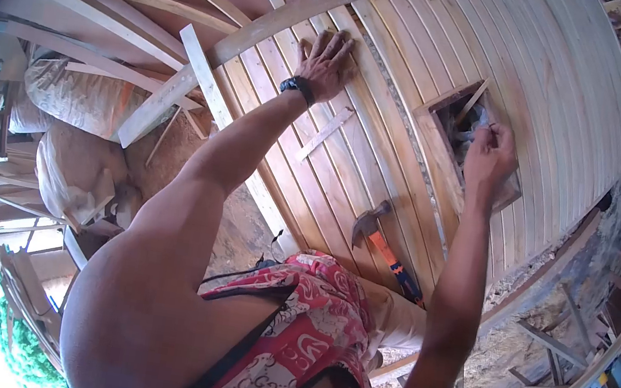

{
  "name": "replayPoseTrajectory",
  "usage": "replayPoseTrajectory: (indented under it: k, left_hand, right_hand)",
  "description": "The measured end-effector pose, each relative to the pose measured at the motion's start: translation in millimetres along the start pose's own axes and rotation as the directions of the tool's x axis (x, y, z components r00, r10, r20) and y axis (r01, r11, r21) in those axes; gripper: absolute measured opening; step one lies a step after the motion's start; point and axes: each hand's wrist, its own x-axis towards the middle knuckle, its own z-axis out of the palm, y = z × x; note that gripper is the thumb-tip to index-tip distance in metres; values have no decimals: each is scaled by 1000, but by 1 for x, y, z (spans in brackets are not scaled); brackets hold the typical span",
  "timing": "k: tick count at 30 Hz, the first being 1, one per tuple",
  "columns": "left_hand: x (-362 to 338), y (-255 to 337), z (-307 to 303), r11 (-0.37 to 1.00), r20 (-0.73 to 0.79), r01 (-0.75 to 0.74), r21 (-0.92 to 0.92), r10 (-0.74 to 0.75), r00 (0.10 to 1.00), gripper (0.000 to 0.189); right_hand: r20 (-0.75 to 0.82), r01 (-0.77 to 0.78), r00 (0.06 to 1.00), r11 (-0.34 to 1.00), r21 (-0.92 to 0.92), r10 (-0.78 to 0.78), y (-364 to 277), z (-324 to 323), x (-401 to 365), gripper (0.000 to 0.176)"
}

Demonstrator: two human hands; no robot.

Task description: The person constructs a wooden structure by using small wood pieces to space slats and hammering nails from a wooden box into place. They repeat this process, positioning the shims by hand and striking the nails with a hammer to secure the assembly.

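My left hand (pixel 324 62), with a dark watch at the wrist, lies flat with its fingers spread on the slatted wooden panel (pixel 327 188), near the curved edge board. At the square wooden-framed opening (pixel 457 135) is my right hand (pixel 491 160), its fingers bent together in a pinch. Whatever is between those fingertips is too small to make out. Inside the opening a whitish plastic-like thing shows. A claw hammer (pixel 388 251) with an orange and dark handle rests on the slats below the opening. A short thin wood strip (pixel 324 134) lies across the slats below my left hand.
Long loose boards (pixel 105 18) fan out at the upper left. Filled sacks (pixel 73 101) stand at the left beside the panel. Scrap wood (pixel 555 343) lies about at the lower right. A curved board (pixel 296 13) borders the panel's top.
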Motion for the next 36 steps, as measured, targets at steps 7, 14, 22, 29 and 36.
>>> replayPoseTrajectory:
  k: [7,14,22,29,36]
  left_hand:
    - [-91,108,-50,676,-111,-359,-643,381,918,57]
    - [-140,155,-67,708,196,-353,-611,568,799,42]
    - [-20,19,-28,797,2,-169,-580,209,978,29]
    - [93,-86,-38,770,-214,71,-635,-262,941,29]
    - [140,-111,36,863,-283,55,-502,-224,932,39]
  right_hand:
    - [400,10,916,1000,18,-16,-12,-7,-112,10]
    - [549,-140,814,981,-131,190,-15,-9,-146,15]
    - [580,-33,740,879,-476,342,42,-69,-226,43]
    - [607,119,717,797,-592,343,57,-76,-261,39]
    - [546,54,760,803,-594,353,71,-82,-266,34]
